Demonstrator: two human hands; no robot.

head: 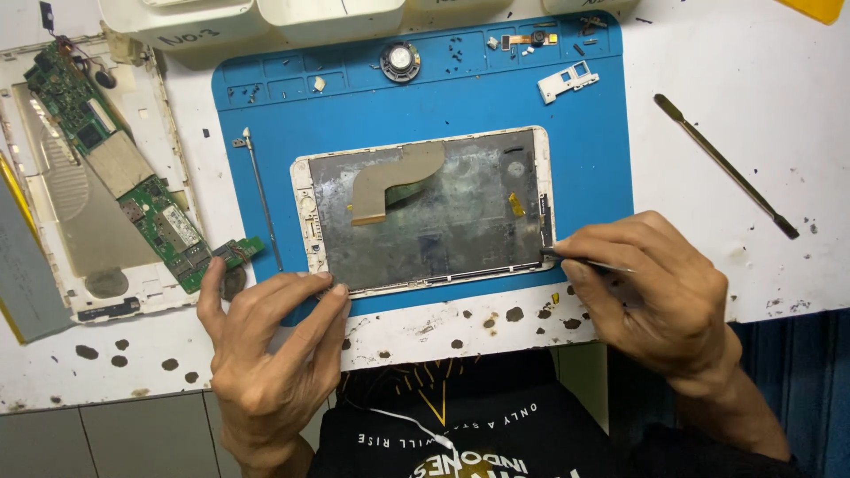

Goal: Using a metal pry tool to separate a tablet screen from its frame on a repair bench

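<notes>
Table: white top (pixel 735 53), old and spotted.
Mat: blue mat (pixel 425 102) under your open tablet (pixel 425 212).
Left hand (pixel 266 354): loose, fingertips press the tablet's bottom corner.
Right hand (pixel 655 292): pinches a thin tool (pixel 584 262), tip at the tablet's right edge.

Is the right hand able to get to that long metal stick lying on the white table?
Probably yes. The long metal stick lies in the open on the white table, just beyond the right hand, with nothing between them. But that hand already pinches a thin tool, so it is busy.
</notes>
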